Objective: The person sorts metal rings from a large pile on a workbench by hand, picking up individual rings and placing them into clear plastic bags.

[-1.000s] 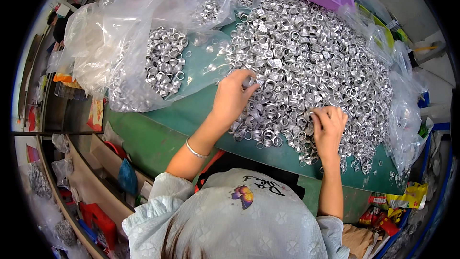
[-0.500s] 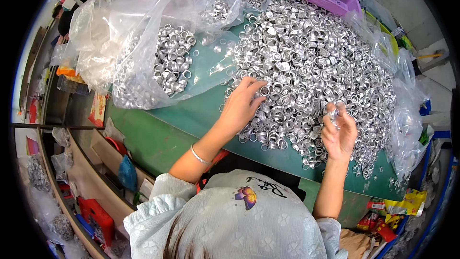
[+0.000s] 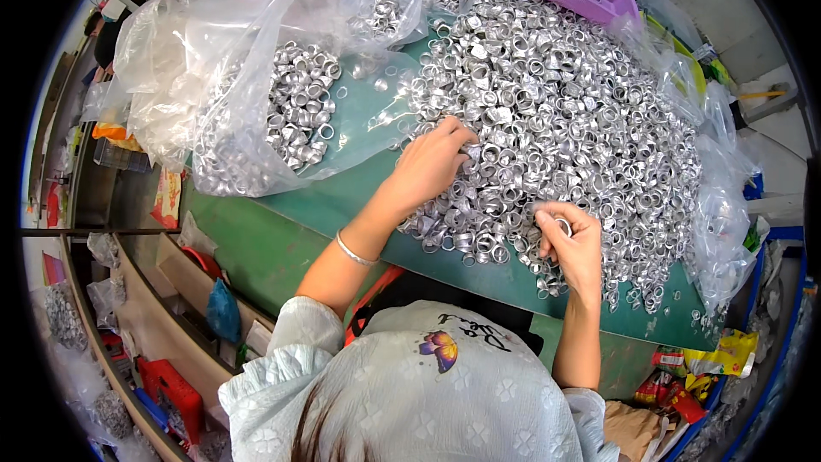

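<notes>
The silver rings (image 3: 556, 111) lie heaped before us on the green worktop (image 3: 333, 207), and we seem to be picking through them. Our right hand (image 3: 571, 244), over the near edge, has a narrow grip around a ring (image 3: 566, 223); our left hand (image 3: 434, 160) bends into the left side, holding what we cannot tell. Next, we judge, calls for a light fingertip pinch, well apart from the clear bag (image 3: 214, 47)

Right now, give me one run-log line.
left hand: at left edge of ring pile, grip unclear | right hand: curled over pile, grip unclear | around: purple basket, clear bag of rings
</notes>
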A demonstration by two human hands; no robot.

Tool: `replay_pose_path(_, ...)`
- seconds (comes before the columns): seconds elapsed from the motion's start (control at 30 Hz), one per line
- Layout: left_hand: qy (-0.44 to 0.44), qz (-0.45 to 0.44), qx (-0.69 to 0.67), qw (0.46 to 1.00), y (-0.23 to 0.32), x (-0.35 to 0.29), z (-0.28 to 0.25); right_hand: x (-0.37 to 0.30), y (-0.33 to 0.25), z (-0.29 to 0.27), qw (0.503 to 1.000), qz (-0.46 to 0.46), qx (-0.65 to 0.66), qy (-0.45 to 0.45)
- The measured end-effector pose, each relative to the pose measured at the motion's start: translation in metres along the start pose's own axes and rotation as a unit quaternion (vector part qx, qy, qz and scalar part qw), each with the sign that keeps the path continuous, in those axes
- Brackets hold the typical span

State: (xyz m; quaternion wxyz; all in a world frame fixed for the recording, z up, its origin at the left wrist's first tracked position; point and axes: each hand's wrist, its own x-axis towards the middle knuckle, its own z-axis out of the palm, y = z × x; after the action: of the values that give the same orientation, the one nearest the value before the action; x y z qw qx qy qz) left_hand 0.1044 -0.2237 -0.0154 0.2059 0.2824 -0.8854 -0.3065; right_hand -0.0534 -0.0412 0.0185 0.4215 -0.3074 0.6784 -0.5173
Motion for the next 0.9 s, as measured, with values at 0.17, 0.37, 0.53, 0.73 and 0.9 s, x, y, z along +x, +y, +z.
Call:
replay_pose_path(0.17,0.086,0.002,-0.046,0.995,-0.009,0.003,0.009,0.022,-0.013,0.019,0.965,-0.191,-0.159,0.082)
replay_pose_path(0.37,0.119,-0.073,-0.224,0.965,-0.013,0.001,0.003,0.041,-0.035,0.049,0.82,-0.278,-0.492,0.095)
replay_pose_path(0.53,0.073,-0.104,-0.271,0.954,-0.008,-0.005,0.006,0.057,-0.021,0.047,0.78,-0.225,-0.58,0.075)
replay_pose_path(0.73,0.096,-0.026,-0.122,0.988,0.001,-0.019,-0.002,0.045,-0.048,0.035,0.794,-0.209,-0.561,0.105)
replay_pose_path(0.9,0.031,-0.186,-0.475,0.86,0.0,-0.023,-0.005,0.07,-0.036,0.069,0.745,-0.289,-0.601,0.028)
